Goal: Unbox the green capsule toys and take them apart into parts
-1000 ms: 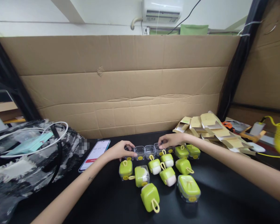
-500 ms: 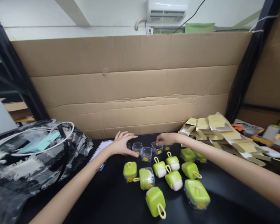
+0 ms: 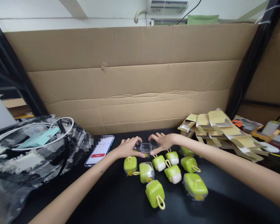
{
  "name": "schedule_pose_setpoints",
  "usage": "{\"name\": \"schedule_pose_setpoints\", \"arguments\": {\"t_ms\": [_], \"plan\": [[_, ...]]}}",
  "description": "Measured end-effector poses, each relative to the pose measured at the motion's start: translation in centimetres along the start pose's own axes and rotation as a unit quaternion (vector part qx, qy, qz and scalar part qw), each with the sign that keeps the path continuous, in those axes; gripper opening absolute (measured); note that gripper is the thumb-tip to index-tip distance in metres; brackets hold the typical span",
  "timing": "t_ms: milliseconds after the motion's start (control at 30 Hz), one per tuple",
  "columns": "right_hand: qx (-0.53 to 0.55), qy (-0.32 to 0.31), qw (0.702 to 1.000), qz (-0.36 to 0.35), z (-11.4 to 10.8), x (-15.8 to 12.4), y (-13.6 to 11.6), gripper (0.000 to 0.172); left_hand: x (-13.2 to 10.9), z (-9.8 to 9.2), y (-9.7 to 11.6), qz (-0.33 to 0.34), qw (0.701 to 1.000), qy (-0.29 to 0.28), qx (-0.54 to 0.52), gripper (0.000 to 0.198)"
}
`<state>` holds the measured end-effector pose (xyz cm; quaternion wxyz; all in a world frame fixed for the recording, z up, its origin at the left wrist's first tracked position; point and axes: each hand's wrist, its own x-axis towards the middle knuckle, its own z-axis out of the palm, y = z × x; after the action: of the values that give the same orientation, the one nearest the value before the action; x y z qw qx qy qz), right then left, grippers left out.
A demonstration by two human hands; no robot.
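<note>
Several small clear plastic containers [image 3: 146,148] with yellow smiley stickers stand in a row at the far side of the black table. My left hand [image 3: 130,147] curls around the left end of this row, thumb in front and fingers behind. From the other end my right hand [image 3: 162,143] clasps the row the same way, its thumb near the middle container. My fingers partly hide the outer containers. Nearer to me lie several green square cases with loops, such as one upside down [image 3: 155,193], one in a clear container [image 3: 146,172] and one with a white base [image 3: 173,174].
A phone [image 3: 100,151] with a lit screen lies left of my left hand. Further left is a grey patterned bag [image 3: 44,165] with a white cable and teal box. Flattened cartons [image 3: 220,130] pile up at the right. A cardboard wall [image 3: 140,77] closes the back.
My right hand has turned from pinching one container to cupping the row's right end. Both hands have moved closer together, bunching the clear containers. The view has tilted slightly down.
</note>
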<state>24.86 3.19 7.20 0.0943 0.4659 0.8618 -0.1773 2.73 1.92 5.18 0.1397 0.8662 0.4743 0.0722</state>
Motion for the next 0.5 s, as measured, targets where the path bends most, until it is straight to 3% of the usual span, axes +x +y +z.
{"name": "schedule_pose_setpoints", "arguments": {"t_ms": [100, 300, 500], "plan": [[-0.003, 0.004, 1.000, -0.003, 0.1, 0.2, -0.1, 0.085, 0.1, 0.1, 0.0, -0.021, 1.000, -0.007, -0.001, 0.066], [-0.025, 0.066, 0.997, 0.016, 0.2, 1.4, 0.2, 0.037, 1.4, 0.2, -0.9, -0.067, 0.997, 0.019, 0.014, 0.057], [-0.046, 0.115, 0.991, 0.049, -0.4, 2.7, 1.8, 0.030, 4.9, -0.1, -0.6, -0.079, 0.997, 0.010, 0.026, 0.058]]}}
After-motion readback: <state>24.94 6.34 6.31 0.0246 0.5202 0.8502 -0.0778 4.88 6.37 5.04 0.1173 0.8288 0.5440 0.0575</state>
